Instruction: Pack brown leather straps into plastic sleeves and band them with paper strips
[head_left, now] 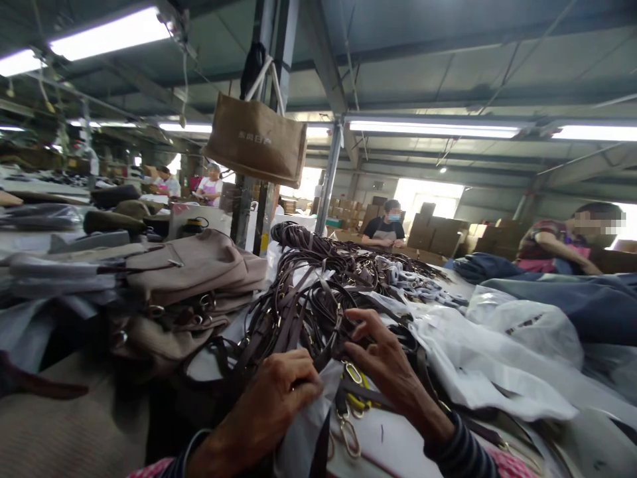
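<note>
A big tangled pile of dark brown straps (pixel 318 285) with metal clasps lies on the table before me. My left hand (pixel 281 395) is closed, pinching one of the brown straps at the pile's near edge. My right hand (pixel 383 358) rests on the pile beside it, fingers curled around the straps. A strap end with a gold clasp (pixel 350 435) and a yellow tool (pixel 355 401) lies just below my hands on white plastic sheeting (pixel 478 372).
Beige bags (pixel 192 272) are stacked to the left. A brown tote (pixel 256 139) hangs from a post above. Dark blue cloth (pixel 562 292) lies at the right. Other people work at far tables, with cardboard boxes (pixel 438 236) behind them.
</note>
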Demonstrator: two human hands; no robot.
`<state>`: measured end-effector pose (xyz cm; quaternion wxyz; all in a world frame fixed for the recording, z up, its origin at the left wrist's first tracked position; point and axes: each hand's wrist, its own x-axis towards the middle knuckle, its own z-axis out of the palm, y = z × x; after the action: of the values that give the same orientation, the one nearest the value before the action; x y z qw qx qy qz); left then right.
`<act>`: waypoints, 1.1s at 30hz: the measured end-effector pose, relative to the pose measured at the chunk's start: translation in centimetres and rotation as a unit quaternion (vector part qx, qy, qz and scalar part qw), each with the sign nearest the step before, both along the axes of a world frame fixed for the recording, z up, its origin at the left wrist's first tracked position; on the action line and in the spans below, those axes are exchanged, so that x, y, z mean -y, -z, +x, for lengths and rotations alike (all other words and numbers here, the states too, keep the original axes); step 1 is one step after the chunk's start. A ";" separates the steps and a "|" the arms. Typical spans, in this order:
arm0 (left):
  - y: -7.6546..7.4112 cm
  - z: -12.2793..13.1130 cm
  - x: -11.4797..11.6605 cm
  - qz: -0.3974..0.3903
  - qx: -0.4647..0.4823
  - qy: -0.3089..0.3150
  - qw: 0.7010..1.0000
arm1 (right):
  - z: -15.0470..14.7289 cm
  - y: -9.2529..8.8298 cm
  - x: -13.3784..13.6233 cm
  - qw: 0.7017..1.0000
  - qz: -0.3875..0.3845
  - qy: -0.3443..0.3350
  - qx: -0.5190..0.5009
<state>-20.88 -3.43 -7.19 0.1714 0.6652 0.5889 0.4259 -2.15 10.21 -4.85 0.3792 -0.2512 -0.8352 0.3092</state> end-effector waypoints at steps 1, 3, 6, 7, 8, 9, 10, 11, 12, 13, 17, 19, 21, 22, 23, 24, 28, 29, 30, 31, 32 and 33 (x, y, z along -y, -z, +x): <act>0.4 0.7 0.7 0.002 0.037 0.001 0.999 | 0.5 0.9 0.7 0.994 -0.093 0.016 -0.060; 1.3 1.9 2.0 0.000 0.084 0.002 0.996 | 1.0 2.9 2.2 0.951 -0.290 -0.009 -0.108; 2.5 3.0 3.7 -0.009 0.121 0.019 0.992 | 0.0 4.9 4.2 0.857 -0.489 -0.121 -0.108; 2.7 3.1 4.1 -0.015 0.131 0.026 0.991 | -0.6 5.2 4.7 0.834 -0.518 -0.145 -0.123; 2.8 3.1 4.6 -0.023 0.141 0.030 0.989 | -1.2 5.2 5.1 0.818 -0.532 -0.161 -0.148; 2.9 3.0 4.9 -0.032 0.152 0.029 0.987 | -1.8 5.0 5.3 0.806 -0.540 -0.172 -0.174; 3.0 2.9 5.3 -0.040 0.165 0.024 0.985 | -2.3 4.7 5.4 0.795 -0.544 -0.181 -0.195; 3.0 2.7 5.6 -0.046 0.178 0.016 0.983 | -2.7 4.3 5.5 0.788 -0.548 -0.187 -0.211; 3.0 2.5 5.8 -0.045 0.190 0.009 0.981 | -3.1 3.7 5.6 0.782 -0.551 -0.191 -0.218; 3.0 2.4 6.0 -0.038 0.198 0.004 0.979 | -3.3 3.2 5.6 0.780 -0.554 -0.190 -0.219; 3.3 1.7 6.4 0.021 0.192 -0.035 0.981 | -3.6 0.6 5.5 0.817 -0.508 -0.144 -0.232; 3.7 1.4 6.4 0.031 0.207 -0.054 0.976 | -3.5 -1.0 5.1 0.842 -0.461 -0.121 -0.253; 4.3 1.0 6.4 0.023 0.236 -0.057 0.970 | -3.3 -2.8 4.4 0.862 -0.412 -0.119 -0.271; 4.7 0.8 6.3 0.017 0.249 -0.051 0.967 | -3.3 -3.8 4.1 0.870 -0.388 -0.122 -0.278; 4.9 0.7 6.2 0.014 0.260 -0.044 0.964 | -3.2 -4.6 3.9 0.877 -0.367 -0.126 -0.282; 5.1 0.5 6.1 0.011 0.270 -0.036 0.962 | -3.2 -5.4 3.6 0.883 -0.350 -0.130 -0.285; 5.5 0.3 5.5 0.015 0.295 -0.020 0.955 | -3.5 -7.3 3.3 0.887 -0.323 -0.137 -0.301; 5.5 0.3 5.3 0.019 0.293 -0.022 0.956 | -3.6 -7.5 3.3 0.885 -0.325 -0.138 -0.303; 5.6 0.2 5.1 0.027 0.284 -0.023 0.958 | -3.7 -7.6 3.3 0.882 -0.331 -0.139 -0.304; 5.8 0.2 4.9 0.037 0.272 -0.024 0.961 | -3.9 -7.7 3.3 0.879 -0.339 -0.141 -0.303; 6.0 0.2 4.8 0.047 0.256 -0.022 0.965 | -4.0 -7.7 3.3 0.876 -0.347 -0.143 -0.302; 6.2 0.1 4.6 0.055 0.239 -0.015 0.969 | -4.2 -7.8 3.3 0.874 -0.352 -0.147 -0.302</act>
<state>-20.75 -8.07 -13.40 0.2638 0.5438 0.5163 0.6067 -6.36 6.89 3.00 0.4493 -0.1365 -0.5438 0.6956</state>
